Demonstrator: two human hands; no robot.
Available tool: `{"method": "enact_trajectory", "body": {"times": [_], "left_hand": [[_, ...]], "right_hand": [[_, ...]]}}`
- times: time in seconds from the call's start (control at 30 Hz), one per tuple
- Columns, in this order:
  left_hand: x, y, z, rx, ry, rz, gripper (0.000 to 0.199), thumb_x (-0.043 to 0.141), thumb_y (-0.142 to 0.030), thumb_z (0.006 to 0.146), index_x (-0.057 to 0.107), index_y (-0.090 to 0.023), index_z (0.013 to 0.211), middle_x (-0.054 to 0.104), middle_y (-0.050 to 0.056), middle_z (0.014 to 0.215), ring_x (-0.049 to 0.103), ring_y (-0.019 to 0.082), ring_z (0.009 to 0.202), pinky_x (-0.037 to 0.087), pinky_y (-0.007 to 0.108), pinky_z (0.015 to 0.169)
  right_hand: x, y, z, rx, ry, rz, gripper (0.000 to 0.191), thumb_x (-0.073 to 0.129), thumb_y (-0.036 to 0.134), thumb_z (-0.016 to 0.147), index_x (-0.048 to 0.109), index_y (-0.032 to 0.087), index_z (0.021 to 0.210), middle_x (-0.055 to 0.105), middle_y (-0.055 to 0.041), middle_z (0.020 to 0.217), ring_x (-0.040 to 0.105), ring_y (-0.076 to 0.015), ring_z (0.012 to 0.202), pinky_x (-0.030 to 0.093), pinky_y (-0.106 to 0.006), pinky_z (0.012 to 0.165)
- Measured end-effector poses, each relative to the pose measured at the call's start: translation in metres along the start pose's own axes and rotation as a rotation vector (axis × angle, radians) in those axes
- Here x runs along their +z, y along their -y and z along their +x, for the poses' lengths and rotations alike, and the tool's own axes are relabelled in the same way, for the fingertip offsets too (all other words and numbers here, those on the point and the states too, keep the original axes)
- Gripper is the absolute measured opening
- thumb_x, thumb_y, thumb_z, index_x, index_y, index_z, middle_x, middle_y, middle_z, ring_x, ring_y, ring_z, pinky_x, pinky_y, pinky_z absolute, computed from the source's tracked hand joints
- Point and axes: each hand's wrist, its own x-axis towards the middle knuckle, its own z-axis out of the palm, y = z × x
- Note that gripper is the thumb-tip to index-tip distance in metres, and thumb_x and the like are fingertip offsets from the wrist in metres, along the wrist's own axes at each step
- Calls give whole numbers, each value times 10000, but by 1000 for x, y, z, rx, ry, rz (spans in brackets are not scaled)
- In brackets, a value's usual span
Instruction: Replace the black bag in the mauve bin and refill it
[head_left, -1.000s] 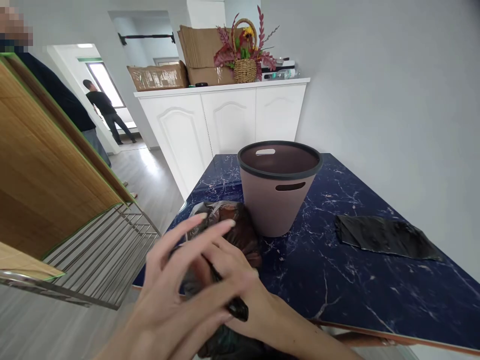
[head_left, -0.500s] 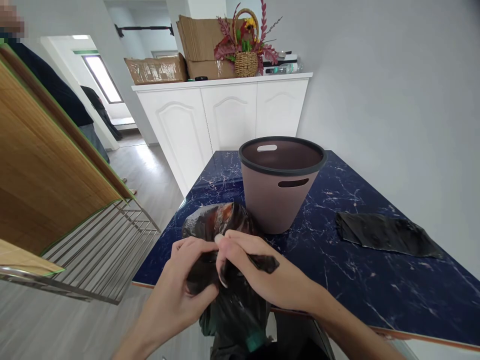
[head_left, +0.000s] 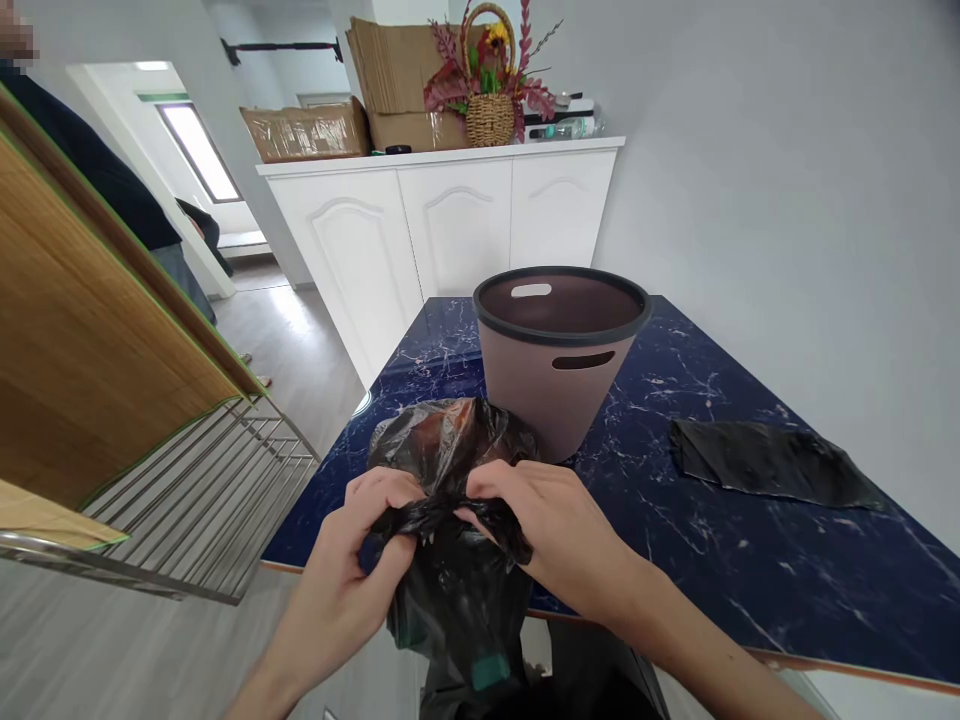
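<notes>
A filled black plastic bag (head_left: 465,590) hangs partly over the table's near edge, its bulging far end resting on the tabletop. Reddish-brown and green contents show dimly through the thin film. My left hand (head_left: 356,565) is closed on one twisted end of the bag's neck. My right hand (head_left: 551,525) grips the other end, and a knot-like twist lies between the two hands. Just beyond the bag stands a mauve trash bin (head_left: 547,390) with a dark rim and slotted handles, upright. To its right lies a flat, folded black plastic bag (head_left: 772,462).
The blue marbled table (head_left: 675,570) borders a wall on the right. Behind it, a white cabinet (head_left: 457,220) carries cardboard boxes (head_left: 307,132) and a flower basket (head_left: 491,120). At left are a metal rack (head_left: 217,500), wooden boards (head_left: 90,330) and a person (head_left: 90,160).
My hands have moved apart, drawing the bag's twisted ends outward to left and right. The loose end that stuck out past my right hand is now gathered in its grip.
</notes>
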Motion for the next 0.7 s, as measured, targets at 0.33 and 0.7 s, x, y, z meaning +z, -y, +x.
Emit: {"method": "enact_trajectory", "body": {"times": [0.33,0.7], "left_hand": [[3,-3,0,82,61,20,432,374,-466,1089,714,-241,945,740,86,1023,639,283,1074,532,444,1000],[10,-19,20,-324,-87,-317,441,706,-631,949,850,-216,903,812,39,927,732,239,914,573,272,802]], "right_hand": [[19,8,9,-297,-536,-38,248,625,47,993,678,265,1100,833,-83,1205,812,-223,1043,642,-352,811],[25,4,4,-307,-552,-220,283,693,78,992,687,222,1235,738,-31,843,600,-197,745,494,-377,671]]}}
